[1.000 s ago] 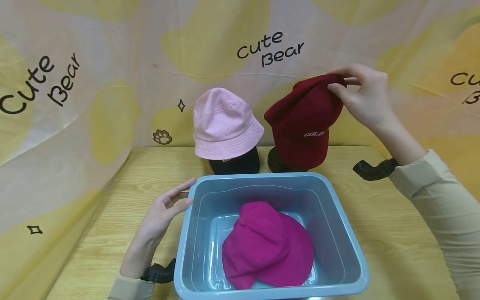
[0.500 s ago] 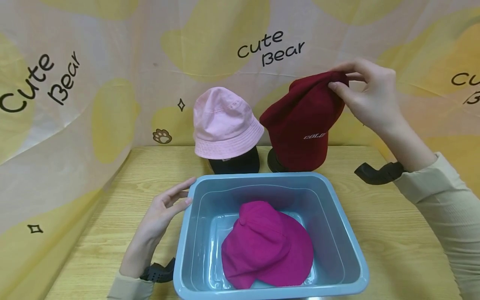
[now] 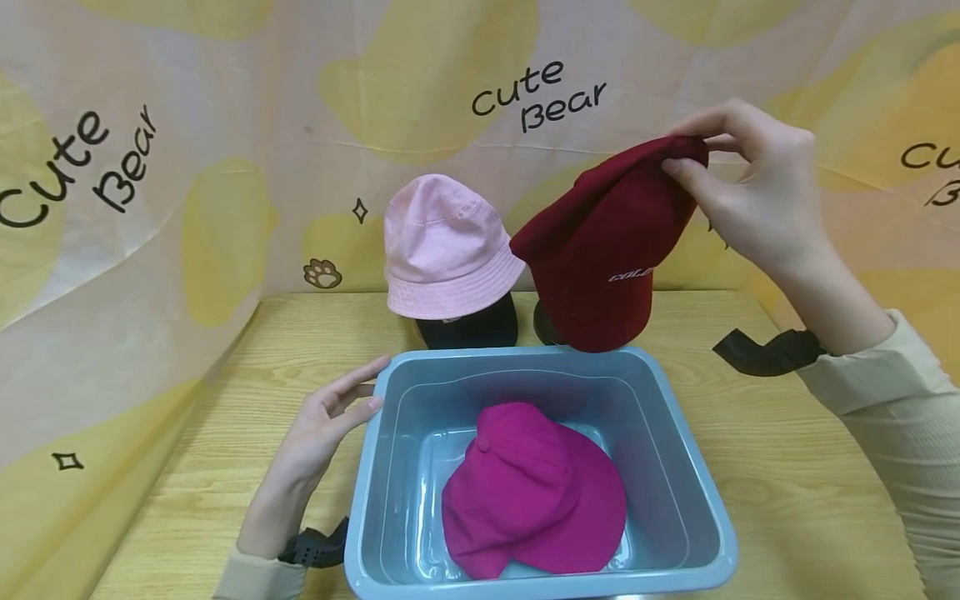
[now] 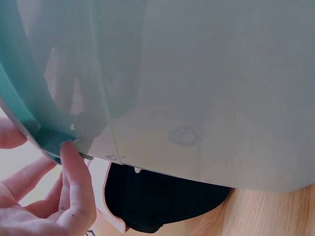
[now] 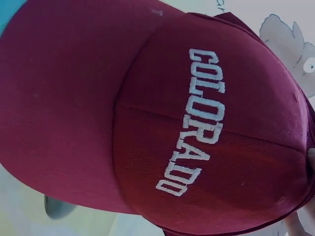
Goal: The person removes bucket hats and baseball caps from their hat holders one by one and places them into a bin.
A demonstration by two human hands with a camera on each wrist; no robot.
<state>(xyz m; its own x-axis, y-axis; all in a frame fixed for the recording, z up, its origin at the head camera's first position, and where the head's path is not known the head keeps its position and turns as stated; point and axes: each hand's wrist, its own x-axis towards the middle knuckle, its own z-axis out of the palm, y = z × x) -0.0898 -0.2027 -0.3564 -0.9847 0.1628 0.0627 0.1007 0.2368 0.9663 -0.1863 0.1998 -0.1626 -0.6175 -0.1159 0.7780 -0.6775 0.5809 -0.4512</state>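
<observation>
At left, we see a person's left hand [image 3: 322, 425] resting relaxed, fingers apart and gripping nothing, fingertips against the left rim of a pale blue tub [image 3: 660, 475] on the wooden table [image 3: 225, 400]; its pose matches that of a second ago. On the far side, a pink bucket hat [image 3: 450, 246] sits tilted, unmoved, atop a black item [image 3: 476, 325] that we take for another cap. Nearer, inside the tub, a magenta cap [image 3: 532, 492] lies with its brim to the right, also unchanged.

Right of the pink hat, the change unfolds: we find the maroon cap [image 3: 607, 233] drawn up and to the right at its crown, while its brim, hanging down, has come nearer and now overlaps the tub's far rim in the head view. Whether brim and rim touch, we cannot tell. A black base [image 3: 546, 323] peeks out at the cap's left, more covered than a second ago. In the right wrist view we read "COLORADO" across its front.

At far right, the person's right hand [image 3: 765, 179] pinches the crown between thumb and fingers. The shift means, we judge, a lift well under way, with the cap outside the tub.
</observation>
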